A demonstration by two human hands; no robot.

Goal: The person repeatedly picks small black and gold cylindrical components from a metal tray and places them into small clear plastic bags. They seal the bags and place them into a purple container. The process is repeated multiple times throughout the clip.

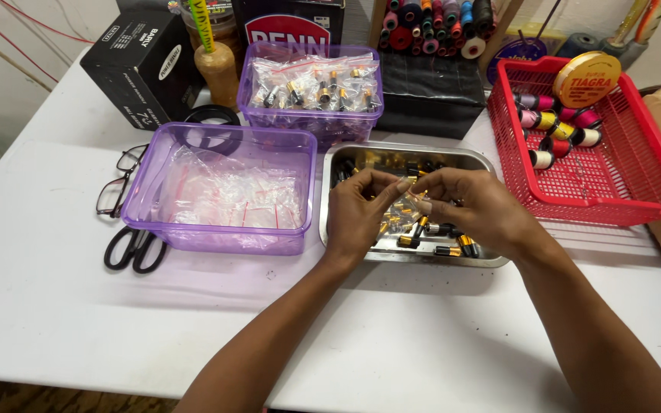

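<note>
A small clear plastic bag [403, 205] is pinched between the fingertips of both hands, held just above a metal tray [483, 162] of black-and-gold parts [447, 250]. The left hand [357, 214] and right hand [472, 206] meet thumb to thumb, fingers curled, forearms angling in from below. Left of them sits a purple tub [223, 245] on the white table [55, 306].

On the counter [55, 306], a metal tray [483, 162] of small parts is sitting centrally; a tub of bags [219, 191] is lying to its left, a basket of spools [613, 176] to its right, scissors [133, 248] and glasses [120, 180] resting farther left.
</note>
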